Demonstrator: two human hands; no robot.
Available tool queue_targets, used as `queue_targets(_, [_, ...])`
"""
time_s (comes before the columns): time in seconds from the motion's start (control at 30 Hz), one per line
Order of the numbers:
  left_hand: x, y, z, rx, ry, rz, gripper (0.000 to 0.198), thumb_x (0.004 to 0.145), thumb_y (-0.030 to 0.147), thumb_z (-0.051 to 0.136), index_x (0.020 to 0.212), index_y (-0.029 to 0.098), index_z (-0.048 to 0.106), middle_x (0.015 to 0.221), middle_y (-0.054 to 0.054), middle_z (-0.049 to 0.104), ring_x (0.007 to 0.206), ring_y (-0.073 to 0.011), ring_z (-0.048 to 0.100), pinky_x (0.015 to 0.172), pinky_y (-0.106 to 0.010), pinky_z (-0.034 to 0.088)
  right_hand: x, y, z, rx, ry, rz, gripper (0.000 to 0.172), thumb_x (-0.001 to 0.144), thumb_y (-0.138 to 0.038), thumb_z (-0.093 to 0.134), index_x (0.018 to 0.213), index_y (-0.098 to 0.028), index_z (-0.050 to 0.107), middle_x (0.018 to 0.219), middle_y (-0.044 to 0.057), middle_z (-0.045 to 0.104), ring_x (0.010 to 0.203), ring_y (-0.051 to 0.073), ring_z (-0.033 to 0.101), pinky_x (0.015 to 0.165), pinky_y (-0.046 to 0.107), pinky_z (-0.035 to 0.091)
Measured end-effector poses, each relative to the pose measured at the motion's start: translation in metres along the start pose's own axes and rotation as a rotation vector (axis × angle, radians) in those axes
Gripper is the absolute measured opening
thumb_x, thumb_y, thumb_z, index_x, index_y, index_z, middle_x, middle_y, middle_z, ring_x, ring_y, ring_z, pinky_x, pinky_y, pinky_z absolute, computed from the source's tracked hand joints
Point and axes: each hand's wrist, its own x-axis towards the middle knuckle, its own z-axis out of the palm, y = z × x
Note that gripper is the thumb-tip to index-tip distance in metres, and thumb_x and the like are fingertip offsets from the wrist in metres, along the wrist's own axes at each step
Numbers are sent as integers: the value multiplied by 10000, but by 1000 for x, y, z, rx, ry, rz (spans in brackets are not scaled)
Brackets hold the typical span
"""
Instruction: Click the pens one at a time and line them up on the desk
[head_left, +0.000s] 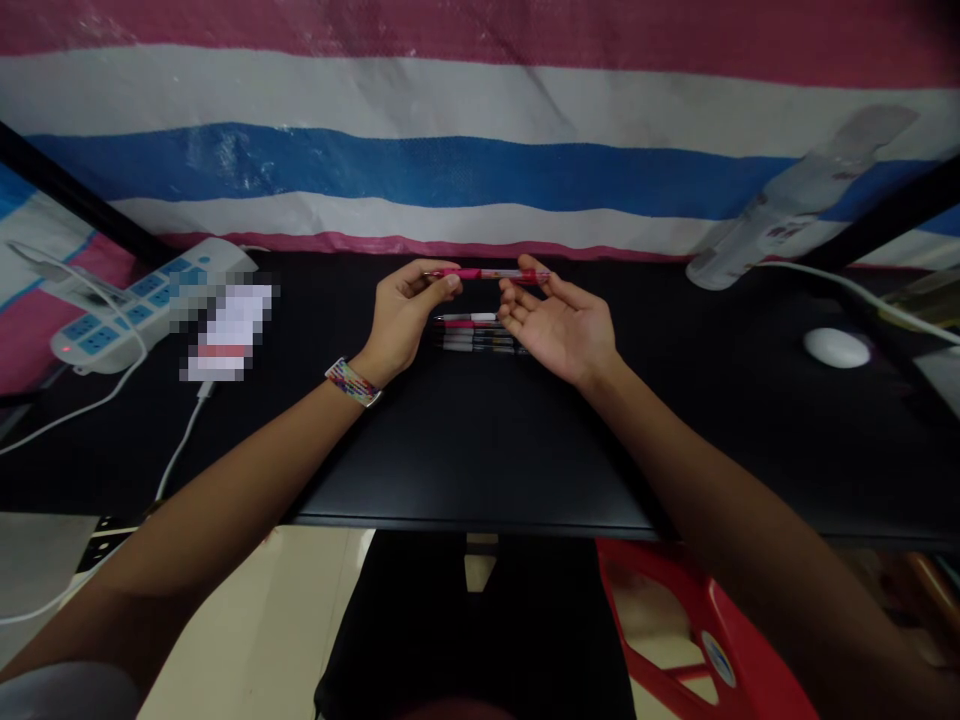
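A pink-and-clear pen (487, 274) is held level above the black desk. At its left end, the thumb and fingers of my left hand (405, 310) are closed on it. My right hand (566, 325) has its palm turned up and its fingers loosely curled. The fingertips of that hand are at the pen's red right end and appear to hold it lightly. Just below the held pen, several more pens (472, 335) lie side by side on the desk, their right ends partly hidden by my right hand.
On the left are a white power strip (161, 300), a blurred-out phone-like object (229, 330) and a white cable (180, 445). A clear bottle (750, 235) and a white mouse (836, 347) stand right on the desk (480, 440). A red stool (720, 640) is below.
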Motion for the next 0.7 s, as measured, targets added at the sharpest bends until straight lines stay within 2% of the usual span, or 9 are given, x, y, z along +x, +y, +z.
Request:
queue_targets(0.17, [0, 1, 0, 4, 7, 3, 247, 855, 374, 1024, 991, 222, 885, 910, -37, 838, 901, -167, 786, 887, -298, 629, 0, 0, 0, 55, -15, 17, 369, 985, -509, 709, 1289, -304, 748, 1240, 97, 825, 1295, 324, 757, 1064, 531, 698])
queue_targets(0.4, [-2, 1, 2, -18, -24, 7, 318, 807, 432, 1061, 1001, 231, 907, 911, -40, 850, 892, -169, 782, 880, -302, 625, 1, 1, 4, 110, 60, 15, 291, 1002, -420, 700, 1250, -274, 740, 1124, 108, 806, 1206, 312, 763, 1030, 500, 705])
queue_targets(0.5, [-2, 1, 2, -13, -28, 3, 330, 801, 445, 1065, 998, 230, 909, 918, -40, 855, 895, -171, 785, 888, -308, 628, 1, 1, 3, 134, 52, 16, 312, 1005, -441, 687, 1260, -268, 735, 1106, 102, 804, 1181, 306, 761, 1012, 490, 709])
queue_targets(0.63, [-2, 2, 1, 0, -33, -1, 327, 811, 434, 1058, 1015, 227, 908, 934, -40, 859, 901, -171, 790, 900, -312, 632, 2, 1, 1, 129, 41, 8, 236, 989, -394, 704, 1187, -267, 725, 1053, 95, 801, 1134, 291, 769, 969, 455, 707])
queue_targets(0.7, [-3, 2, 1, 3, -40, 3, 311, 821, 416, 1050, 1021, 225, 907, 938, -40, 859, 907, -171, 794, 904, -311, 635, 2, 1, 0, 110, 34, 0, 239, 989, -426, 704, 1171, -273, 726, 1058, 95, 804, 1140, 292, 769, 965, 454, 705])
